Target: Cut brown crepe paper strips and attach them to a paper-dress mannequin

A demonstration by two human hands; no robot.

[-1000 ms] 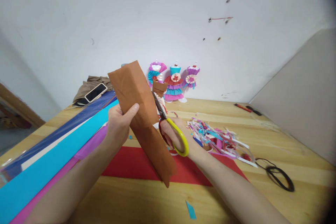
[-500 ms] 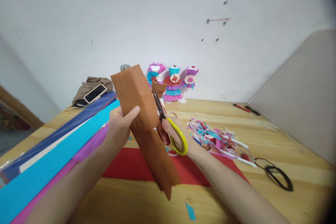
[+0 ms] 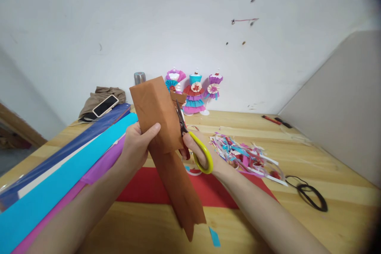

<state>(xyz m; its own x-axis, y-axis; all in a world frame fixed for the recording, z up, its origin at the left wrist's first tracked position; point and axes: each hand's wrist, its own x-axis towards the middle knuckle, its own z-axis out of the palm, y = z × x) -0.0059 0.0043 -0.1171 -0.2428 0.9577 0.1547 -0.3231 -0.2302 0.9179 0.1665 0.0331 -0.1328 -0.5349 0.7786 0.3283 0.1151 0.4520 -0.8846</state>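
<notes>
My left hand (image 3: 138, 141) grips a folded piece of brown paper (image 3: 156, 115), thumb across its front. A long brown tail of the paper hangs down over a red sheet (image 3: 220, 192) on the table. In my right hand (image 3: 199, 149) are scissors (image 3: 202, 152) with yellow and red handles. Their dark blades point up and lie along the right edge of the folded paper. A brown scrap (image 3: 178, 98) shows just beyond the blade tips; whether it is joined to the paper I cannot tell.
Long blue (image 3: 71, 170) and purple sheets lie at the left, near a phone (image 3: 105, 106) on brown cloth. Three decorated paper dresses (image 3: 195, 91) and a metal cup (image 3: 139, 77) stand at the back. Colourful scraps (image 3: 241, 152) and a black cord (image 3: 312, 196) lie right.
The brown paper has shifted slightly right and down against the scissors, with its tail hanging lower. The view has moved a little, and more of the metal cup shows.
</notes>
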